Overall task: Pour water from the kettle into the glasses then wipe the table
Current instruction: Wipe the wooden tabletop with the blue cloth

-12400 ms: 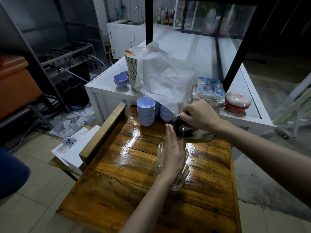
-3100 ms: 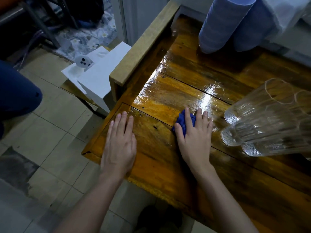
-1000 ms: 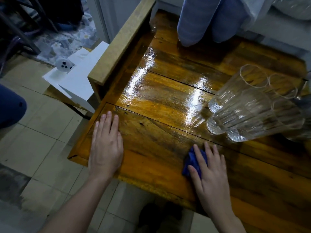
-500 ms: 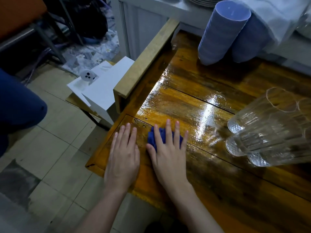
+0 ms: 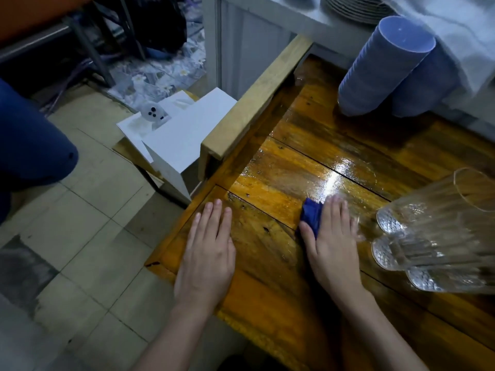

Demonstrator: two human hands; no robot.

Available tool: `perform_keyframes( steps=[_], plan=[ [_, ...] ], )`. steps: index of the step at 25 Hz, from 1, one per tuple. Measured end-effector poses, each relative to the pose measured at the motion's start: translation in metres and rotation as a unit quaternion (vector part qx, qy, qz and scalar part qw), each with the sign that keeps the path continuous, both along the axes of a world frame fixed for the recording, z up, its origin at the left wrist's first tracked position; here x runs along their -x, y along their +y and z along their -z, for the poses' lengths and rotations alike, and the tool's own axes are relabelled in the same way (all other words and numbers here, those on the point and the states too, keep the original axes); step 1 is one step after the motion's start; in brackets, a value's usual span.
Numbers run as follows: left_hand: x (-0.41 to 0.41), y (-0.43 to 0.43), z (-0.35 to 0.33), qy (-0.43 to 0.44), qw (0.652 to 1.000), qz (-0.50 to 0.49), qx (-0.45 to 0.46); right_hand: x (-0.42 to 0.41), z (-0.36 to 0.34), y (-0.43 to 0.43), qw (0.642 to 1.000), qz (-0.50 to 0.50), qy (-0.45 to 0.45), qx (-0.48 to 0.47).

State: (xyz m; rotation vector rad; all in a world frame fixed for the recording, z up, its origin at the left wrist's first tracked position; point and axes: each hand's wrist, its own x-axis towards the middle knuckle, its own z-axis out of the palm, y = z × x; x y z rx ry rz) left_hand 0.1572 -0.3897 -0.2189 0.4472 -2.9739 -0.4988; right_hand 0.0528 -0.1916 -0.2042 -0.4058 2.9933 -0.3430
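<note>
Crowding the right edge of the frame, a cluster of clear ribbed glasses [image 5: 434, 236] stands on the wooden table [image 5: 267, 263], their patterned bases just beside the right hand [image 5: 332, 245]. At the upper right, two stacks of blue bowls [image 5: 385, 68] sit at the table's far end, partly under a white cloth [image 5: 460, 30] that hangs from the white counter [image 5: 267, 20] above, where a pile of plates [image 5: 356, 6] shows at the top edge. A raised wooden rail [image 5: 254, 103] runs along the table's left side, and a white box [image 5: 176, 135] stands on the tiled floor [image 5: 80, 236] just left of it. No kettle is in view.

The left hand [image 5: 206, 258] lies flat, palm down, fingers together and straight, near the table's lower left corner, gripping nothing. The right hand, also flat with fingers extended toward the top of the frame, presses down on a small blue rag [image 5: 310, 215]; most of the rag is hidden beneath the palm, a folded edge showing at the thumb side. A bright wet sheen lies on the boards just above its fingertips.
</note>
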Motion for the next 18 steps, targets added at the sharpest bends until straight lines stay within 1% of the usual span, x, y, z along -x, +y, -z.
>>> perform_keyframes(
  steps=[2, 5, 7, 9, 10, 14, 18],
  plan=[
    [0.000, 0.000, -0.001, 0.000, 1.000, 0.001, 0.003, 0.028, 0.004, -0.024, 1.000, -0.003, 0.020, -0.017],
    [-0.001, -0.001, 0.001, -0.010, 1.000, 0.003, 0.016, 0.067, 0.007, -0.074, 1.000, -0.025, 0.014, -0.013],
    [0.000, -0.001, 0.001, -0.016, 1.000, 0.003, 0.020, 0.077, 0.006, -0.111, 0.996, -0.083, 0.015, -0.008],
    [0.000, -0.001, 0.000, -0.017, 1.000, 0.002, 0.023, 0.070, 0.006, -0.137, 0.990, -0.138, 0.025, 0.004],
    [0.000, 0.000, -0.001, -0.019, 0.999, 0.004, 0.025, 0.061, 0.006, -0.141, 0.988, -0.151, 0.030, 0.014],
    [-0.001, -0.001, -0.003, -0.016, 1.000, 0.007, 0.023, 0.011, 0.003, -0.111, 0.985, -0.167, 0.016, 0.034],
    [-0.001, -0.001, -0.003, -0.017, 1.000, 0.012, 0.023, -0.044, -0.001, -0.045, 0.993, -0.118, 0.013, -0.006]
  ],
)
